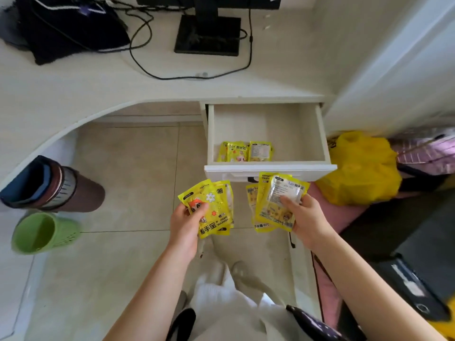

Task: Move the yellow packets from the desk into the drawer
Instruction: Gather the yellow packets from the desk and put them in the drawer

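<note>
Head view: white desk [73, 94], open drawer [266, 129], beige tiled floor [123, 180].

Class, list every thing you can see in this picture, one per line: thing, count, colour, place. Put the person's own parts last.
drawer: one, white, pulled open under the desk
packets in drawer: about three, yellow, front left of the drawer
packets in left hand: at least two, yellow, below the drawer front
packets in right hand: several, yellow, fanned below the drawer front
desk: one, white, curved edge
monitor stand: one, black, on desk
cables: black, count unclear, across desk
dark bag: one, desk's far left
brown bin: one, floor left
green basket: one, floor left
yellow plastic bag: one, right of drawer
left hand: holding packets
right hand: holding packets
</note>
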Demonstrator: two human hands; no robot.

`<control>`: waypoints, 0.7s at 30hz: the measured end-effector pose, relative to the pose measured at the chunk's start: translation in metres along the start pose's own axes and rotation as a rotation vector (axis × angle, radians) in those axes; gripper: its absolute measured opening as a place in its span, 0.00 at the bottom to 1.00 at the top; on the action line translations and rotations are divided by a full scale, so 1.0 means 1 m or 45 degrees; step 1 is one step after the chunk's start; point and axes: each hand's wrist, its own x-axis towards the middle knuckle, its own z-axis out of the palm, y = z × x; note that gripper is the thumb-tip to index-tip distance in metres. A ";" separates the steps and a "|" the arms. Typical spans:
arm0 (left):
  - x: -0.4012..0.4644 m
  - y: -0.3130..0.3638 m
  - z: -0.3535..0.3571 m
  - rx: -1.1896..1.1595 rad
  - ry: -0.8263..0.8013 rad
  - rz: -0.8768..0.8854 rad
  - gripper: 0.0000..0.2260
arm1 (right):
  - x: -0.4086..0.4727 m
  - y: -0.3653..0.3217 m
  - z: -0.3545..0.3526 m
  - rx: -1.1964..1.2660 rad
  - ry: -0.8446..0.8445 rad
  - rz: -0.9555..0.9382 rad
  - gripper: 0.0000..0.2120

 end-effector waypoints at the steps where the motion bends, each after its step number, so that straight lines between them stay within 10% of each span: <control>1: 0.002 0.001 0.011 0.010 -0.015 -0.005 0.09 | 0.004 -0.004 -0.008 0.024 0.015 0.001 0.12; 21: 0.158 0.046 0.217 0.401 -0.125 -0.132 0.15 | 0.189 -0.126 -0.061 0.056 0.323 0.038 0.11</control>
